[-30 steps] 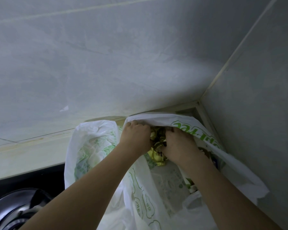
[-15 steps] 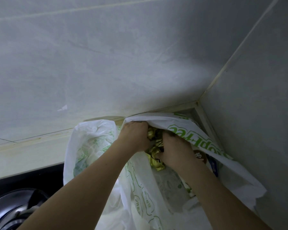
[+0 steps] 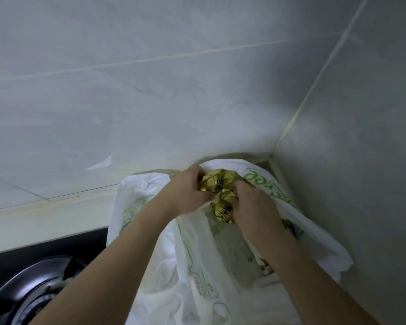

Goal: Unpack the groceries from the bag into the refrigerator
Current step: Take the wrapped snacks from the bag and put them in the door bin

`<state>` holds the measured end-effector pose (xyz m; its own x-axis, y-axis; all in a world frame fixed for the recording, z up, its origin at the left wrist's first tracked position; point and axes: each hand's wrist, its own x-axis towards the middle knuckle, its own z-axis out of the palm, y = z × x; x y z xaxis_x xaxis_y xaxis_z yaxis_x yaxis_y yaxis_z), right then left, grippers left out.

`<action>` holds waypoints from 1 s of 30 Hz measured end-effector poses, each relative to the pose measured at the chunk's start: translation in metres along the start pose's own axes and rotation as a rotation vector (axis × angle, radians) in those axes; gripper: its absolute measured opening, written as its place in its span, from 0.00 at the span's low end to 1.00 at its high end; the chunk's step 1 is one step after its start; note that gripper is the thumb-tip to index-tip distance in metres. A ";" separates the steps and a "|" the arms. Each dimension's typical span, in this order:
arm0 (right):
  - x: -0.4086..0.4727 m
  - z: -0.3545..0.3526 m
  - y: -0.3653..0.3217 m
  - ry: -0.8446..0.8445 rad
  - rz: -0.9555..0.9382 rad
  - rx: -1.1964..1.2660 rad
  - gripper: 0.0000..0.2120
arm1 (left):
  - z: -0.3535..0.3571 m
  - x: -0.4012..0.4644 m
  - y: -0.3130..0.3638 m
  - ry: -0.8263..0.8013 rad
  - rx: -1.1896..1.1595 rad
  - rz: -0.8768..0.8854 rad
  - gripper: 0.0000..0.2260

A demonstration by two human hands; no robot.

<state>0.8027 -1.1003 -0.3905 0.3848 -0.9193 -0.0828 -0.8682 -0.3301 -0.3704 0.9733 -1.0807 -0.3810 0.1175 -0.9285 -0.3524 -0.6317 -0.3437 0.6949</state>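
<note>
A white plastic grocery bag [image 3: 150, 231] with green print stands open on the counter in the wall corner. At its mouth both hands hold a crinkled gold foil package [image 3: 217, 182] with black lettering. My left hand [image 3: 188, 193] grips the package's left side, fingers curled round it. My right hand [image 3: 253, 207] grips its right and lower part. Part of the gold wrapping [image 3: 223, 213] hangs below between the hands. The rest of the bag's contents are mostly hidden by my arms. No refrigerator is in view.
Grey tiled walls [image 3: 174, 90] meet in a corner just behind the bag. A pale counter ledge [image 3: 45, 214] runs along the left. A black stove top with a dark round pan or burner [image 3: 33, 289] sits at the lower left.
Both hands have risen slightly with the gold package, which now shows more above the bag's rim. The view has tilted a little.
</note>
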 end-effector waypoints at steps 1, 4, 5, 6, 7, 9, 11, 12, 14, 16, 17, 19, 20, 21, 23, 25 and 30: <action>-0.005 -0.007 -0.003 0.032 -0.002 0.016 0.07 | -0.004 -0.009 0.004 0.027 -0.030 0.009 0.16; -0.021 -0.031 -0.011 0.073 -0.004 0.035 0.09 | -0.014 -0.039 0.018 0.076 -0.235 -0.017 0.16; -0.028 -0.040 -0.014 0.078 -0.005 0.034 0.10 | -0.017 -0.051 0.022 0.092 -0.318 -0.029 0.17; -0.036 -0.049 -0.016 0.090 -0.006 0.039 0.10 | -0.019 -0.063 0.027 0.116 -0.390 -0.032 0.17; -0.045 -0.058 -0.018 0.113 -0.007 0.052 0.11 | -0.021 -0.076 0.032 0.138 -0.457 -0.033 0.17; -0.063 -0.075 -0.023 0.170 -0.017 0.076 0.11 | -0.026 -0.105 0.042 0.184 -0.589 -0.032 0.14; -0.082 -0.091 -0.030 0.213 -0.050 0.106 0.11 | -0.030 -0.136 0.052 0.227 -0.690 -0.015 0.13; -0.091 -0.098 -0.036 0.235 -0.073 0.127 0.12 | -0.031 -0.150 0.055 0.248 -0.727 -0.002 0.12; -0.108 -0.111 -0.048 0.271 -0.111 0.160 0.14 | -0.034 -0.178 0.060 0.298 -0.793 0.018 0.12; -0.124 -0.122 -0.059 0.298 -0.143 0.178 0.15 | -0.038 -0.203 0.062 0.343 -0.850 0.036 0.13; -0.131 -0.126 -0.063 0.309 -0.160 0.187 0.15 | -0.040 -0.215 0.062 0.366 -0.875 0.049 0.16; -0.142 -0.131 -0.074 0.321 -0.202 0.211 0.15 | -0.044 -0.238 0.060 0.429 -0.928 0.068 0.18; -0.147 -0.133 -0.080 0.323 -0.223 0.218 0.15 | -0.047 -0.249 0.058 0.465 -0.952 0.075 0.18; -0.152 -0.133 -0.087 0.320 -0.245 0.223 0.15 | -0.050 -0.260 0.055 0.504 -0.974 0.078 0.17; -0.160 -0.132 -0.102 0.310 -0.293 0.230 0.15 | -0.054 -0.281 0.046 0.584 -1.023 0.077 0.12; -0.169 -0.126 -0.118 0.293 -0.346 0.234 0.16 | -0.057 -0.303 0.035 0.652 -1.039 0.068 0.13; -0.192 -0.104 -0.169 0.215 -0.476 0.265 0.16 | -0.058 -0.354 0.000 0.803 -1.033 -0.008 0.17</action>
<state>0.8427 -0.8904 -0.2162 0.6172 -0.7151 0.3282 -0.4972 -0.6778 -0.5417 0.9764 -0.7605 -0.2196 0.7667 -0.6269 -0.1383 0.2046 0.0344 0.9782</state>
